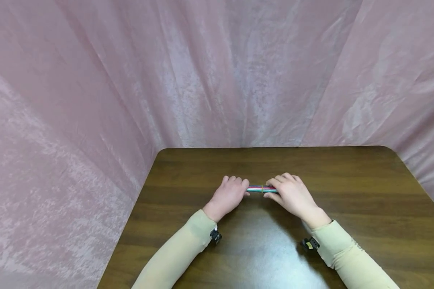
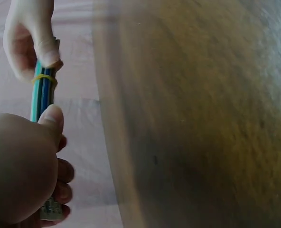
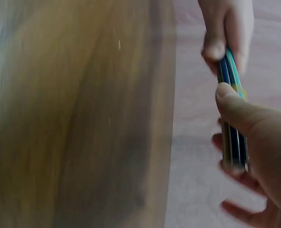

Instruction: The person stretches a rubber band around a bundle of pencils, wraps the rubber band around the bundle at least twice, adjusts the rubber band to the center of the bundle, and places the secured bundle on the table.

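Observation:
Both hands hold one bundle of coloured pencils (image 1: 254,189), slim lengths in teal, blue, white and red, level above the table. A yellow rubber band (image 2: 44,77) circles the bundle between the hands. My left hand (image 1: 231,193) grips the left part, with the thumb along it and the fingers wrapped behind; a flat end pokes out below that hand in the left wrist view. My right hand (image 1: 292,195) holds the right part between thumb and fingers. In the right wrist view, the lower fingers of the right hand (image 3: 273,152) stand apart from the bundle's end.
Beneath the hands lies a brown wood-grain table (image 1: 365,192) with rounded far corners. Pink cloth (image 1: 238,80) hangs behind it and along the sides. Each sleeved wrist carries a small black camera (image 1: 215,236).

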Demonstrator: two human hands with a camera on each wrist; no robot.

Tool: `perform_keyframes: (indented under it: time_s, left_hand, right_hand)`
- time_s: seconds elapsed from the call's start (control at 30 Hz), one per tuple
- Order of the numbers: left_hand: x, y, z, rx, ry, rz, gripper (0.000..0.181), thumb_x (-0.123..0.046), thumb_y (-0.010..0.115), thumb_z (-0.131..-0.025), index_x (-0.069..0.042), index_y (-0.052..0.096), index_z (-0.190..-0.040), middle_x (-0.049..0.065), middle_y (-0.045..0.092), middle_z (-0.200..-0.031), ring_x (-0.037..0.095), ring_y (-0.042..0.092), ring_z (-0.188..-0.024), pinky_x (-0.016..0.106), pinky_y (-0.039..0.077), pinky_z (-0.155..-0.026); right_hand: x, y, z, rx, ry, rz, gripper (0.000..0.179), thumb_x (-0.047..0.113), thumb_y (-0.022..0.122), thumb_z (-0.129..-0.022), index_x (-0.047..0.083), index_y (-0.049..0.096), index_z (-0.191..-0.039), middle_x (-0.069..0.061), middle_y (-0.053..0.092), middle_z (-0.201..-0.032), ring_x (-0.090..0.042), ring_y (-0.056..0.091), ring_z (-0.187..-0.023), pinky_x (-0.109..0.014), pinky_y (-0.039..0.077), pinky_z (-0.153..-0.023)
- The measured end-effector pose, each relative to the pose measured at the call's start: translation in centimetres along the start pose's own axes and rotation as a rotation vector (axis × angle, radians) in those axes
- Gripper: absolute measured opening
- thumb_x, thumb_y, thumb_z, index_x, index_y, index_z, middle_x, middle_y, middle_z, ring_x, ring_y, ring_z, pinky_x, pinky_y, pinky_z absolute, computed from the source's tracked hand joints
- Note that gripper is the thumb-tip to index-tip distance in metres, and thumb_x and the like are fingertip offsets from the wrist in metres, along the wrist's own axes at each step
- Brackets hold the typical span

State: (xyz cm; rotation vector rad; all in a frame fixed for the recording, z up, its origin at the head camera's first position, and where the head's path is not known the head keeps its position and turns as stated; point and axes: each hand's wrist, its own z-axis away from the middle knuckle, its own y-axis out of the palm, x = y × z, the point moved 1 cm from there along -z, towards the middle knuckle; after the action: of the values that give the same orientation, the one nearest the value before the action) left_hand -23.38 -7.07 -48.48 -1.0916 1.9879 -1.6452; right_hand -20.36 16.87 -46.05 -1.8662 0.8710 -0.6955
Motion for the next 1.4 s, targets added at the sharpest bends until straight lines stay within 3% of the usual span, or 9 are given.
perform_keyframes:
  time_s: [0.13, 0.33, 0.53, 0.67, 0.8, 1.0, 1.13, 1.23, 1.4]
  left_hand:
    - [0.3, -0.4, 0.1, 0.088, -0.018, 0.109, 0.031, -0.045, 0.066, -0.104, -0.015, 0.057, -0.102, -0.003, 0.065, -0.087, 0.017, 0.054, -0.075, 0.032, 0.030, -0.071]
    - [-0.7, -1.0, -0.7, 0.082, 0.028, 0.051, 0.032, -0.048, 0.062, -0.105, -0.016, 0.060, -0.104, -0.003, 0.065, -0.089, 0.018, 0.056, -0.076, 0.032, 0.028, -0.071]
    - [-1.3, -1.1, -0.9, 0.065, 0.061, 0.024, 0.033, -0.049, 0.061, -0.104, -0.016, 0.061, -0.106, -0.003, 0.066, -0.090, 0.017, 0.059, -0.079, 0.033, 0.034, -0.072]
    - [-0.9, -0.9, -0.6, 0.066, 0.039, 0.017, 0.033, -0.049, 0.064, -0.103, -0.016, 0.060, -0.106, -0.003, 0.066, -0.091, 0.018, 0.059, -0.080, 0.033, 0.033, -0.073]
    - [-0.8, -0.9, -0.2, 0.033, 0.050, -0.047, 0.035, -0.050, 0.068, -0.101, -0.016, 0.062, -0.105, -0.002, 0.066, -0.089, 0.018, 0.059, -0.079, 0.033, 0.033, -0.072]
    - [-1.1, -0.5, 0.0, 0.003, 0.086, -0.150, 0.037, -0.055, 0.068, -0.099, -0.018, 0.064, -0.106, -0.003, 0.066, -0.088, 0.017, 0.059, -0.080, 0.033, 0.037, -0.074]
    - [-1.3, -0.1, -0.1, 0.013, 0.081, -0.163, 0.037, -0.055, 0.066, -0.100, -0.019, 0.064, -0.105, -0.003, 0.067, -0.089, 0.016, 0.059, -0.080, 0.033, 0.037, -0.074]
    - [-1.4, 0.1, -0.1, 0.001, 0.065, -0.155, 0.036, -0.055, 0.066, -0.100, -0.019, 0.063, -0.102, -0.003, 0.067, -0.088, 0.016, 0.059, -0.078, 0.033, 0.036, -0.072]
    - [-1.9, 0.7, 0.1, 0.019, 0.081, -0.101, 0.036, -0.054, 0.059, -0.103, -0.018, 0.064, -0.103, -0.003, 0.066, -0.087, 0.016, 0.058, -0.077, 0.033, 0.035, -0.071]
  right_hand:
    - [-0.5, -0.2, 0.0, -0.060, -0.114, 0.021, 0.031, 0.034, 0.091, -0.086, 0.014, 0.077, -0.107, -0.001, 0.073, -0.104, -0.031, 0.065, -0.105, -0.057, 0.048, -0.096]
    - [-0.1, 0.6, -0.2, -0.098, -0.187, 0.043, 0.033, 0.029, 0.091, -0.085, 0.009, 0.075, -0.106, -0.004, 0.071, -0.102, -0.032, 0.067, -0.104, -0.057, 0.048, -0.096]
    - [0.2, 0.6, 0.2, -0.067, -0.112, -0.006, 0.036, 0.038, 0.086, -0.090, 0.009, 0.077, -0.111, -0.003, 0.074, -0.105, -0.030, 0.068, -0.104, -0.056, 0.048, -0.095]
    - [-0.1, 0.0, 0.7, -0.042, -0.038, -0.018, 0.035, 0.045, 0.082, -0.091, 0.013, 0.079, -0.107, 0.000, 0.075, -0.103, -0.028, 0.067, -0.105, -0.056, 0.046, -0.096]
    - [-0.1, 0.0, 0.8, -0.001, -0.058, -0.004, 0.026, 0.041, 0.079, -0.096, 0.015, 0.079, -0.102, 0.002, 0.074, -0.100, -0.027, 0.066, -0.103, -0.055, 0.047, -0.093]
    - [0.7, 0.8, 0.9, 0.105, -0.042, -0.023, 0.025, 0.034, 0.074, -0.102, 0.011, 0.076, -0.111, -0.002, 0.071, -0.108, -0.027, 0.066, -0.107, -0.055, 0.049, -0.092]
    - [1.1, 1.2, 1.0, 0.171, 0.007, -0.061, 0.025, 0.030, 0.068, -0.106, 0.008, 0.071, -0.118, -0.003, 0.069, -0.113, -0.028, 0.063, -0.110, -0.056, 0.049, -0.092]
    - [1.3, 1.5, 1.0, 0.171, 0.022, -0.074, 0.022, 0.026, 0.067, -0.107, 0.008, 0.070, -0.120, -0.003, 0.067, -0.113, -0.027, 0.061, -0.110, -0.055, 0.049, -0.092]
    - [1.8, 2.3, 0.9, 0.164, -0.028, -0.066, 0.021, 0.027, 0.065, -0.108, 0.010, 0.069, -0.118, -0.001, 0.065, -0.110, -0.027, 0.061, -0.107, -0.055, 0.050, -0.091]
